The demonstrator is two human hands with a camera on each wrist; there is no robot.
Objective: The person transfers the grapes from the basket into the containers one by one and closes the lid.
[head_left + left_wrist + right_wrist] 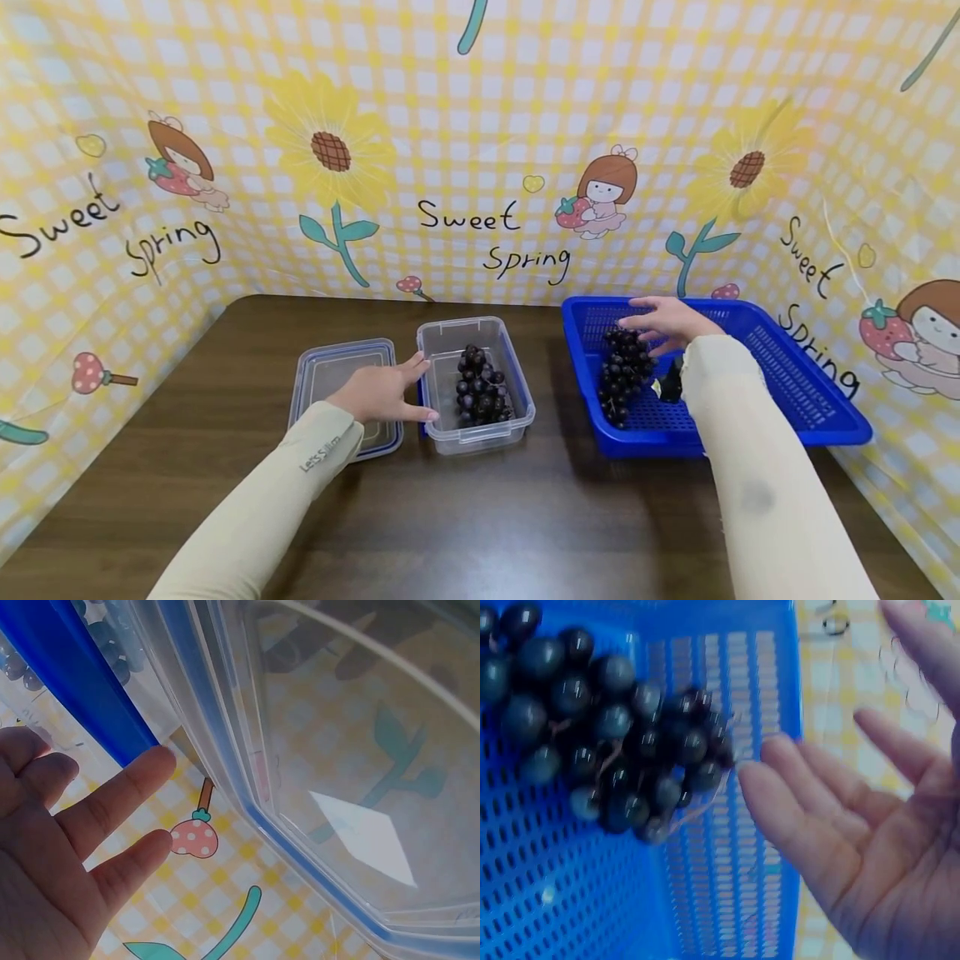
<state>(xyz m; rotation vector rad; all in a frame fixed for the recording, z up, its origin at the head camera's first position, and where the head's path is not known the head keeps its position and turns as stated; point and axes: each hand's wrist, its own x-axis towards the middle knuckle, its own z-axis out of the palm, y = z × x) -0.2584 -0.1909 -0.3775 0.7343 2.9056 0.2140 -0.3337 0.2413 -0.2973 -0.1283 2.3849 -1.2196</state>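
A bunch of dark grapes lies in a clear plastic container near the middle of the table. My left hand is at the container's left side, with thumb and fingers spread near its rim. In the left wrist view those straight fingers grip nothing. To the right, another bunch of grapes sits along the left side of a blue plastic basket. Over its far end, my right hand has its fingers extended. The right wrist view shows a gap between that hand and the bunch.
Left of the container, a clear lid with a blue seal lies on the dark wooden table, partly behind my left hand. A small black item is in the basket beside my right sleeve. Patterned cloth stands around the table's back and sides.
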